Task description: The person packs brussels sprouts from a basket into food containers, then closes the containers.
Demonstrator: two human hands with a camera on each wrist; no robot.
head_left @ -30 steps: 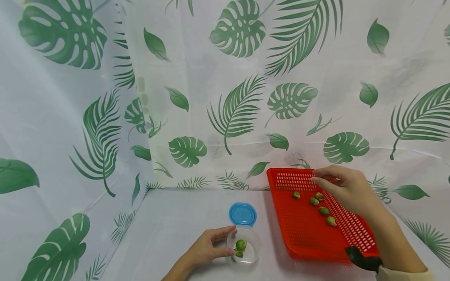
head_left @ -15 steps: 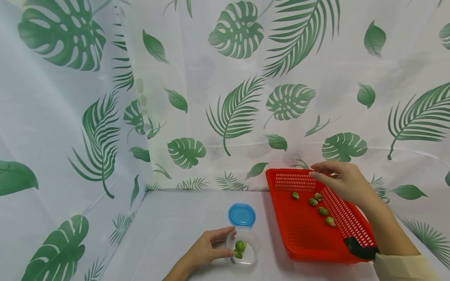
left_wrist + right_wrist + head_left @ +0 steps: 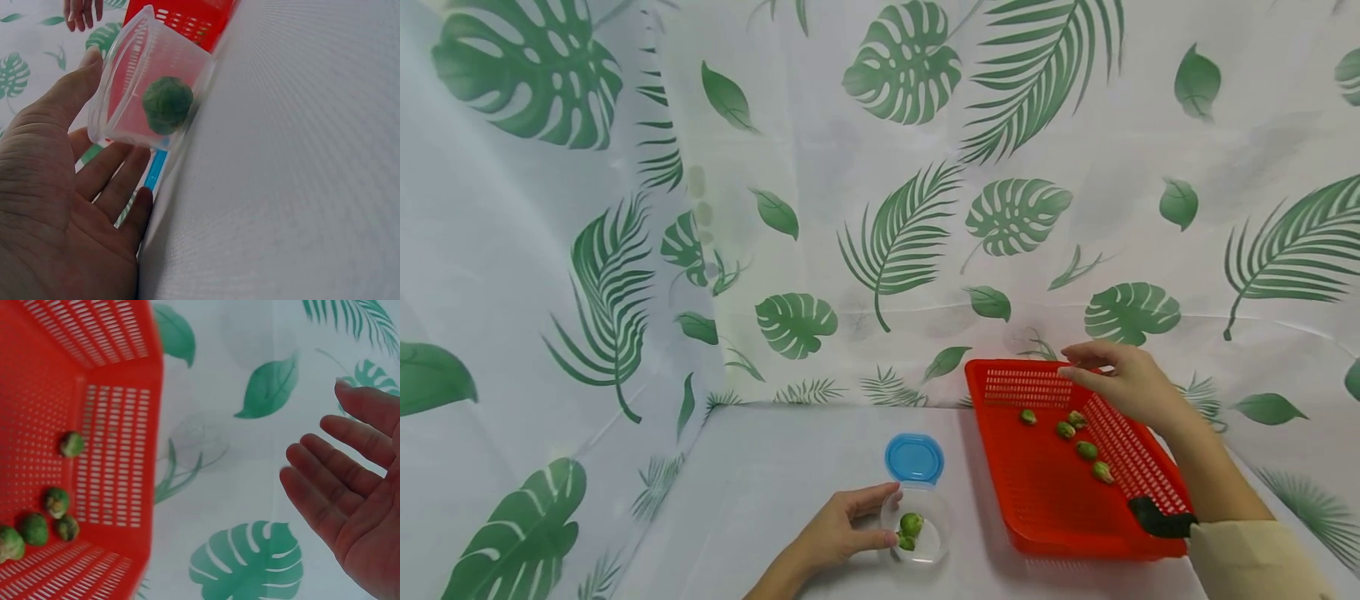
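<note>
A small clear plastic container [image 3: 936,537] stands on the table with its blue lid [image 3: 914,457] flipped back. My left hand [image 3: 838,529] holds its left side, index finger at the back of the rim and thumb at the front. Inside lie green Brussels sprouts [image 3: 912,525]; one sprout [image 3: 167,105] shows through the wall in the left wrist view. My right hand [image 3: 1123,383] hovers over the far right part of a red basket [image 3: 1037,508], fingers relaxed. In the right wrist view that hand [image 3: 356,469] has nothing between thumb and fingers.
Several Brussels sprouts [image 3: 1086,451] lie spread along the basket's right and far side. A white table [image 3: 775,475] carries everything. White cloth with green leaf prints [image 3: 820,167] hangs close behind and along the left. A black strap [image 3: 1157,517] is at my right wrist.
My right hand has risen slightly over the basket, and its forearm has shifted a little left. The left hand and the container keep their places.
</note>
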